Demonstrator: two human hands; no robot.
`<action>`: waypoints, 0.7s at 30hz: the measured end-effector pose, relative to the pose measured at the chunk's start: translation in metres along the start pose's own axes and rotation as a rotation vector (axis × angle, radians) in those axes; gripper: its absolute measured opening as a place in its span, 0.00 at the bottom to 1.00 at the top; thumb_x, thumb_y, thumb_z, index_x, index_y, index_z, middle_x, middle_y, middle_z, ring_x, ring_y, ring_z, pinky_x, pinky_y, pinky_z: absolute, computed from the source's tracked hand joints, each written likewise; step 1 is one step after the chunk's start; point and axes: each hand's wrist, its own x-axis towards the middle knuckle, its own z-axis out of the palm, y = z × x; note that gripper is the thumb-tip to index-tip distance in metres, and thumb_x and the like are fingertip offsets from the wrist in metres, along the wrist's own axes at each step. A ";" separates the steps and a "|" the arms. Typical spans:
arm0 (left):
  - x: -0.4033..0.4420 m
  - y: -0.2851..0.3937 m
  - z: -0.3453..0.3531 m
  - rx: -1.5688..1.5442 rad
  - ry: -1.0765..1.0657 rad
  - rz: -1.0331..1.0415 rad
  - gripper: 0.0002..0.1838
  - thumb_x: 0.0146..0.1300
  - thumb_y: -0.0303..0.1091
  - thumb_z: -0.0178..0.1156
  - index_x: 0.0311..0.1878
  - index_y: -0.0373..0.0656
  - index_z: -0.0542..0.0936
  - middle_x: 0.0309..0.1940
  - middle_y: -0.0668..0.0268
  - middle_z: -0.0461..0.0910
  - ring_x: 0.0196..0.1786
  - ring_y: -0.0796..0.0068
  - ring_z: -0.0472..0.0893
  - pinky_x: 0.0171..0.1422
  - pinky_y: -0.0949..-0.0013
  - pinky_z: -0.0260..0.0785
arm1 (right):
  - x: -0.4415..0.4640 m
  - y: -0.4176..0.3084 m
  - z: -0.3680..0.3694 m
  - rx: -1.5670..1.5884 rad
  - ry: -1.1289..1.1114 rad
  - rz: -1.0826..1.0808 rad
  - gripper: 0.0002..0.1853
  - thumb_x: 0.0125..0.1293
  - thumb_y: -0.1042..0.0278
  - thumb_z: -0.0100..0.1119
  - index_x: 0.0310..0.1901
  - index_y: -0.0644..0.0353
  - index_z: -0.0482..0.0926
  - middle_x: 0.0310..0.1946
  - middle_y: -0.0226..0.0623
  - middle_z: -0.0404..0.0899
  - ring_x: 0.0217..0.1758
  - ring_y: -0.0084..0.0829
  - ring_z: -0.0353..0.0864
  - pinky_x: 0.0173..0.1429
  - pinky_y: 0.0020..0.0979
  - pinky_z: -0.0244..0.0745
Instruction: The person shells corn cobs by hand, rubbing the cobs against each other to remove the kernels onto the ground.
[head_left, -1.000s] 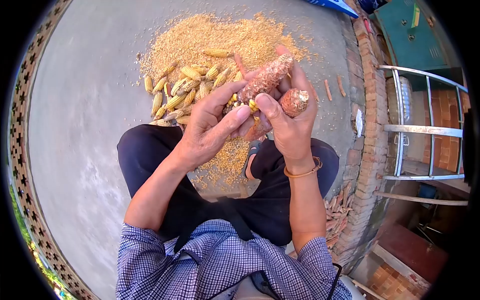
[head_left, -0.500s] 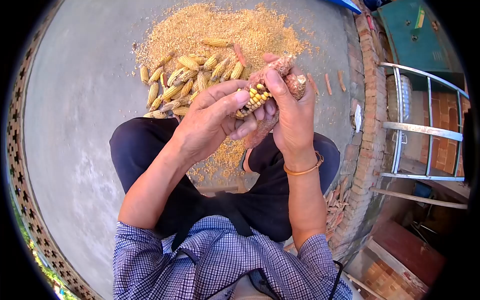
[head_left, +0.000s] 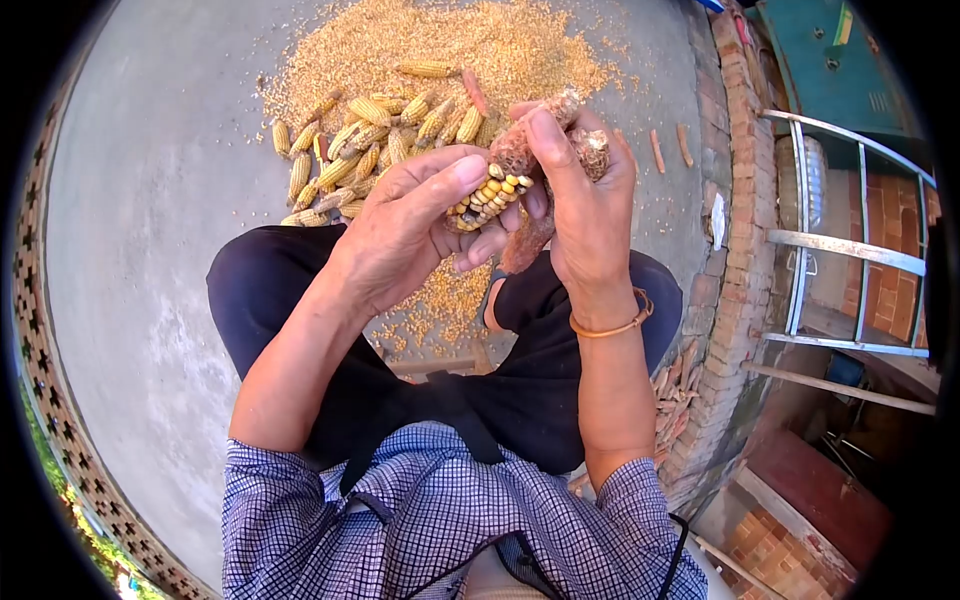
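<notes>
My left hand (head_left: 400,215) is closed around a partly shelled corn ear (head_left: 488,198), with yellow kernels showing above the fingers and thumb. Reddish bare corncobs are gripped in my right hand (head_left: 590,225): one cob (head_left: 514,152) lies under the thumb against the kernels, and the end of another cob (head_left: 593,150) pokes out beside it. Below the fingers hangs a further reddish cob piece (head_left: 527,245); whether it joins one of the others is hidden. Both hands are held close together above my lap.
Beyond the hands lies a heap of yellow corn ears (head_left: 350,150), backed by a wide spread of loose kernels (head_left: 440,40). More kernels (head_left: 440,300) are between my legs. At right stand a low brick edge (head_left: 728,260) and a metal frame (head_left: 850,250); bare cobs (head_left: 675,400) lie beside the bricks.
My left hand and the corn ear have shifted slightly left. The cob under my right thumb has tilted and moved against the ear's upper end. The view has shifted a little.
</notes>
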 end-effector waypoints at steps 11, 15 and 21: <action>0.000 -0.010 0.000 0.115 0.027 0.027 0.25 0.78 0.48 0.43 0.58 0.33 0.71 0.35 0.56 0.77 0.29 0.73 0.74 0.27 0.73 0.64 | 0.001 0.001 -0.003 -0.019 0.022 0.024 0.13 0.63 0.60 0.71 0.32 0.62 0.82 0.22 0.24 0.79 0.22 0.09 0.70 0.23 0.16 0.62; 0.001 -0.015 -0.003 0.079 0.018 0.026 0.25 0.79 0.48 0.39 0.56 0.32 0.71 0.33 0.54 0.78 0.29 0.69 0.77 0.30 0.69 0.70 | 0.003 0.003 -0.005 -0.050 0.000 0.023 0.13 0.62 0.62 0.72 0.32 0.63 0.81 0.21 0.27 0.80 0.20 0.10 0.71 0.21 0.16 0.62; 0.005 -0.018 0.001 0.080 0.170 0.056 0.27 0.79 0.49 0.37 0.54 0.30 0.72 0.36 0.52 0.78 0.33 0.64 0.81 0.35 0.66 0.76 | 0.002 0.000 -0.004 0.031 -0.030 0.084 0.12 0.62 0.63 0.71 0.33 0.64 0.82 0.22 0.31 0.82 0.19 0.14 0.76 0.20 0.16 0.69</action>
